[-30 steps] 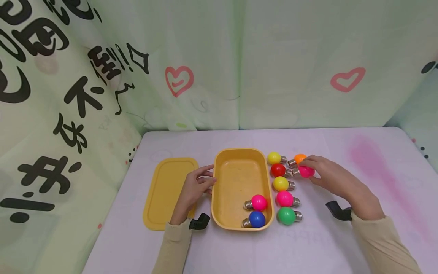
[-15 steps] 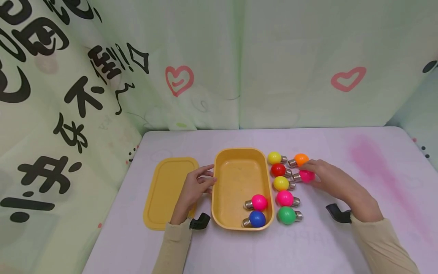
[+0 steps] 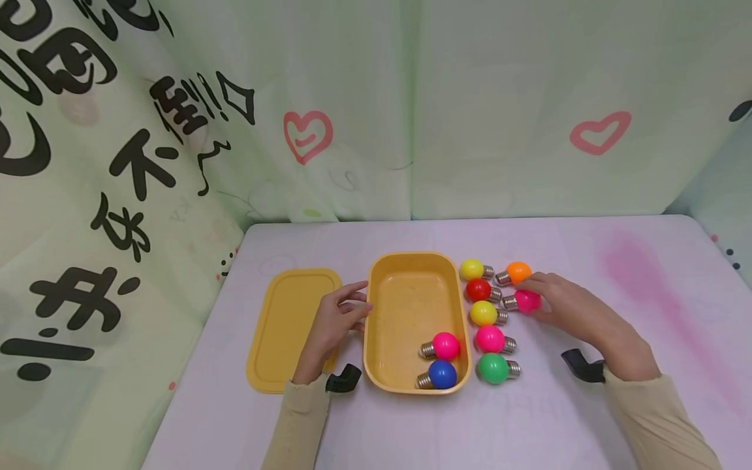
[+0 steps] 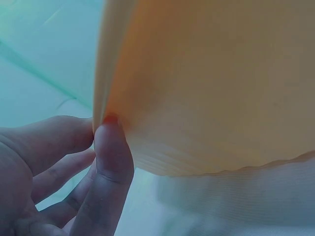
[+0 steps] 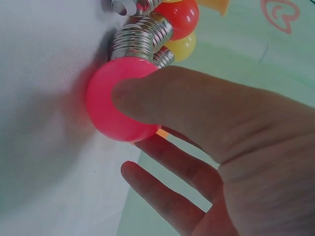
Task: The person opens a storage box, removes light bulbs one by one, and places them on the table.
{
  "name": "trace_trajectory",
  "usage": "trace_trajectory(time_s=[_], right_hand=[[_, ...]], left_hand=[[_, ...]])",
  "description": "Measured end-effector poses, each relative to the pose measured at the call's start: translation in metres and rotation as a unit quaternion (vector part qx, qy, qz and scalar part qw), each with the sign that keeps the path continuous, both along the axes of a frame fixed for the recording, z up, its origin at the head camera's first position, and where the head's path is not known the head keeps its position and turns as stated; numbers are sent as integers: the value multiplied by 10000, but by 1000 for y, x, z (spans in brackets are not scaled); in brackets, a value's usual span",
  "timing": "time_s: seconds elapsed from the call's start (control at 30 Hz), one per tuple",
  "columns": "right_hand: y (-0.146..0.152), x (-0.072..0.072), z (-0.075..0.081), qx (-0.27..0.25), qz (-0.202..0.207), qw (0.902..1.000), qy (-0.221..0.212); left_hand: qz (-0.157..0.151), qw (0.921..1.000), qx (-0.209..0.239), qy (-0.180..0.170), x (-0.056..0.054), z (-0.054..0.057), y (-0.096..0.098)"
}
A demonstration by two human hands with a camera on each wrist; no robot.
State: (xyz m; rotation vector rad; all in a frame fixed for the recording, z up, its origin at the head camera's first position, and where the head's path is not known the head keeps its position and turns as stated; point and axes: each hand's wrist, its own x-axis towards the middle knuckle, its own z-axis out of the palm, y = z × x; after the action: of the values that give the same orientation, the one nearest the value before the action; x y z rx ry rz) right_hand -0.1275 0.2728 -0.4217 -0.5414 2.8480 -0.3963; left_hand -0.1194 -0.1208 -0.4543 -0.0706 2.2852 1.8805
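My left hand (image 3: 336, 318) pinches the left rim of a yellow plastic box (image 3: 411, 313), thumb inside the wall and fingers outside, as the left wrist view shows. Inside the box lie a pink bulb (image 3: 446, 346) and a blue bulb (image 3: 442, 375), both with screw bases pointing left. My right hand (image 3: 572, 310) pinches another pink bulb (image 5: 110, 101) by its round end. In the right wrist view the thumb lies across it, the other fingers on its far side, and its silvery base points toward a red bulb (image 5: 181, 18). An orange bulb (image 3: 519, 271) lies just beyond this hand.
Right of the box runs a column of bulbs: yellow (image 3: 472, 269), red, a second yellow (image 3: 483, 313), pink (image 3: 490, 339) and green (image 3: 493, 368). A yellow lid (image 3: 282, 326) lies flat under the left wrist. A green curtain (image 3: 493, 111) hangs behind the table.
My right hand has drawn slightly nearer with the pink bulb, leaving a wider gap to the orange bulb, which now shows uncovered. The left hand and the box keep their places.
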Motion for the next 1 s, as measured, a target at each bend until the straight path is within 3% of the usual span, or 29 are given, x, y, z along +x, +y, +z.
trace_trajectory(time_s=[1.0], right_hand=[[-2,2,5,-14,177,9995,268]], left_hand=[[-17,10000,-87,-3,1,2,0]])
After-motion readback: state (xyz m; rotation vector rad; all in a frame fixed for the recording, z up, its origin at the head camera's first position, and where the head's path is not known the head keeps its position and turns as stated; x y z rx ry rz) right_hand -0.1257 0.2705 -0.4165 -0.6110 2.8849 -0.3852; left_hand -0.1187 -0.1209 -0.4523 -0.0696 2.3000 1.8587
